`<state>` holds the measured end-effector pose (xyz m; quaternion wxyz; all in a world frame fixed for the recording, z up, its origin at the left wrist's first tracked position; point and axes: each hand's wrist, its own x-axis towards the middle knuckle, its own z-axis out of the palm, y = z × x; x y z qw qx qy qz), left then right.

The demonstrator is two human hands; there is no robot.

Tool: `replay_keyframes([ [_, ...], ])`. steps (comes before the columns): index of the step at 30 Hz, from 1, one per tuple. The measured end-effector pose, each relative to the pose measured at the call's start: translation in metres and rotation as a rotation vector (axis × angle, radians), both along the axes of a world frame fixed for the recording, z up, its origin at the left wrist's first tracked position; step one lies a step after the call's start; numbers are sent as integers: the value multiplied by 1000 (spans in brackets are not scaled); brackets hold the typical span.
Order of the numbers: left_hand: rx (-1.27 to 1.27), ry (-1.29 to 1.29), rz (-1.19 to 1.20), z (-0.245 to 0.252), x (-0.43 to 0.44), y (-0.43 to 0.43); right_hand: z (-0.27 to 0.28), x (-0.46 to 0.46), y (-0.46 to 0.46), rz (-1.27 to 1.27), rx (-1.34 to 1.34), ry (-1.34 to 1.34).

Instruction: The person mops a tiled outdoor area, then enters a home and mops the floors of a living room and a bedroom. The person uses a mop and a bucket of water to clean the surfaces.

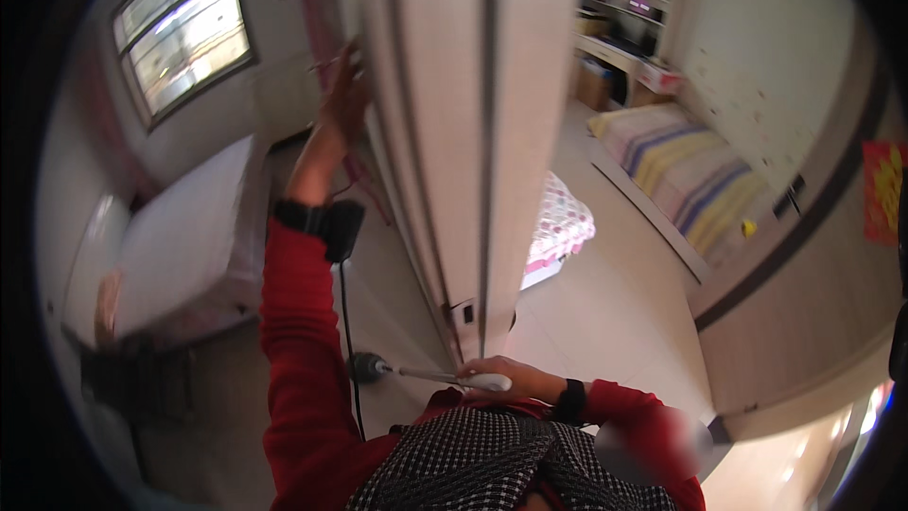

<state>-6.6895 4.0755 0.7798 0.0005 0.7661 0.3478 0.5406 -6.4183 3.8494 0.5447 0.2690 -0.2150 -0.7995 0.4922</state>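
Note:
My left hand (344,103) is raised at the upper left, at the edge of a pale wood-look door frame (443,121). It is blurred, so its fingers and anything in them are unclear. Low in the middle, my right hand (514,380) is closed around the white handle (493,382) of a long-handled tool. The thin shaft points left to a rounded dark grey head (367,367), possibly a brush. A black device (344,227) is strapped to my left wrist, and a dark cable hangs from it.
To the left are a window (186,25), a bed with a pale cover (188,234) and a pink stand (319,14). Through the doorway on the right are a bed with a striped cover (681,170), a desk with shelves (610,50) and an open door (801,341).

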Motion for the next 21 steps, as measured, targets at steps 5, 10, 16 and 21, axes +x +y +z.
replay_keyframes([
  [5,-24,26,147,39,23,-27,31,-61,41,205,44,-149],
  [10,-97,-11,36,25,9,-37,37,-72,48,105,55,-125],
  [16,-474,-68,8,-157,-34,-65,22,-62,36,152,65,-49],
  [21,-962,-135,-65,-345,-27,-148,12,-55,40,140,61,30],
])
